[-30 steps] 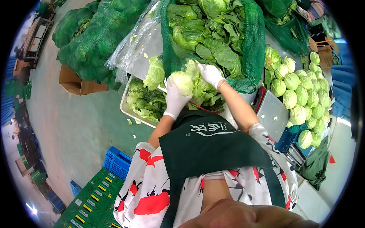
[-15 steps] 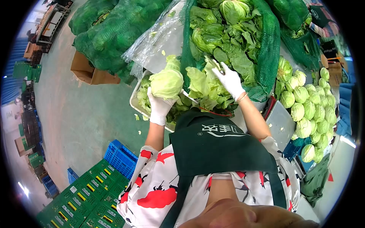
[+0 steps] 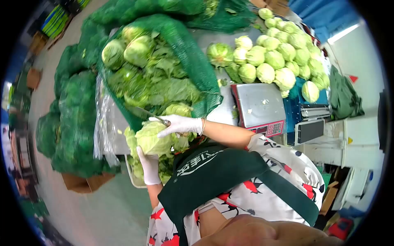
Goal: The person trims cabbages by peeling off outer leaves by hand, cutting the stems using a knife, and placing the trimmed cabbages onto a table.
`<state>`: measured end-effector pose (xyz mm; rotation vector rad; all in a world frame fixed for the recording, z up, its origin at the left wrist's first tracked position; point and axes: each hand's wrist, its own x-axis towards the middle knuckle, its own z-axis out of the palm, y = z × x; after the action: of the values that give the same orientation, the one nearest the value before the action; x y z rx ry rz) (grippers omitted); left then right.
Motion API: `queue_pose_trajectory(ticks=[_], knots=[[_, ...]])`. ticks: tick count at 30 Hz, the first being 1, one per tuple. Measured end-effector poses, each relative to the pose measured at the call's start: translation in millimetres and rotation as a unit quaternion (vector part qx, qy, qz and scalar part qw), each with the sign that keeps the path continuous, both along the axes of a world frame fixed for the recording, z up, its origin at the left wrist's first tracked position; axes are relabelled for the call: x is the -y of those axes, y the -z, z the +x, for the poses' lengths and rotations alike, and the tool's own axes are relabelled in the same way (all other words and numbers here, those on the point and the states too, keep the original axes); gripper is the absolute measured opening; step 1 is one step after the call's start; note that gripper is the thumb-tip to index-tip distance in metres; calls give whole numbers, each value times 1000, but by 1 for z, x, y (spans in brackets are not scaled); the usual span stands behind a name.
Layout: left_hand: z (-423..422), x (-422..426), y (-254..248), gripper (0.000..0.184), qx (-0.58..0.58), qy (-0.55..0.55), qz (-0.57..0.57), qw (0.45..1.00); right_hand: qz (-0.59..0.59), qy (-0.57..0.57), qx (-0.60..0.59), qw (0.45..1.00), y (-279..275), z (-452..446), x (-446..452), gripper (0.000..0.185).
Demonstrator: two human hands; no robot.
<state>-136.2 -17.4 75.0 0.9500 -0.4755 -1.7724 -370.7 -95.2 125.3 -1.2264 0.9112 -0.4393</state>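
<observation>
Cabbage [image 3: 152, 141], one pale green head, sat between my two hands, above the pale tray [image 3: 130, 173] of loose leaves [image 3: 166, 168] and just in front of the open green mesh bag [image 3: 205, 88]; my left hand [image 3: 149, 165], in a white glove, was cupped against its lower side; my right hand [image 3: 180, 125], gloved too, was closed round a knife [image 3: 141, 113], its fingers also laid on the head's upper right; the blade pointed off to the left, over the bag's near edge; my hands were apart from each other, both on the same head; a scale [image 3: 258, 104] stood to my right, near my forearm; beyond it lay a heap of cabbages [image 3: 275, 59]; to my left, plastic sheeting [image 3: 106, 129] hung beside the bag, with full mesh sacks [image 3: 78, 115] past it.
</observation>
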Motion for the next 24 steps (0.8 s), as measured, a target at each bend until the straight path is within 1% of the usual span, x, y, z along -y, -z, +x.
queue_pose_trajectory(ticks=[1,2,3,5,6,7,9,10,11,13,14,17,18,19,21,22,23,24], knots=[[-6,4,-7,74,16,29,-1,999,67,0,14,998,-10,-8,-2,81],[-11,8,-12,75,35,55,0,998,116,3,35,993,-24,-22,-5,77],[-16,10,-12,75,72,82,-2,994,180,-11,74,981,-1,-37,-5,81],[-25,13,-8,74,147,134,-3,980,211,48,113,970,18,-55,-13,68],[-36,12,-6,68,125,110,-13,986,194,105,109,969,50,-57,-15,48],[-41,20,-8,67,99,189,-37,976,225,137,173,949,57,-69,-15,42],[-40,34,-11,66,46,337,-89,936,294,194,239,905,64,-90,-26,39],[-55,38,-20,57,89,314,-92,941,321,201,251,891,80,-101,-25,36],[-66,44,-32,53,123,329,-97,931,348,210,261,876,95,-111,-25,34],[-83,54,-47,48,188,358,-105,909,278,235,250,897,58,-118,-27,32],[-100,67,-39,44,196,348,-89,912,269,267,239,894,64,-133,-20,31],[-117,84,-44,43,168,373,-117,905,252,281,267,887,32,-156,-11,32],[-119,91,-43,51,139,399,-126,897,263,309,278,871,37,-170,-9,31],[-126,95,-48,54,114,389,-135,904,260,306,271,875,20,-185,-7,31],[-137,101,-62,61,66,366,-150,916,239,327,230,885,9,-228,2,31],[-136,106,-59,66,74,364,-142,918,178,361,201,893,-5,-245,11,32],[-135,109,-53,65,105,353,-142,919,117,393,170,896,-17,-261,22,34],[-131,109,-49,65,135,341,-143,919,61,432,145,888,-22,-279,35,40]])
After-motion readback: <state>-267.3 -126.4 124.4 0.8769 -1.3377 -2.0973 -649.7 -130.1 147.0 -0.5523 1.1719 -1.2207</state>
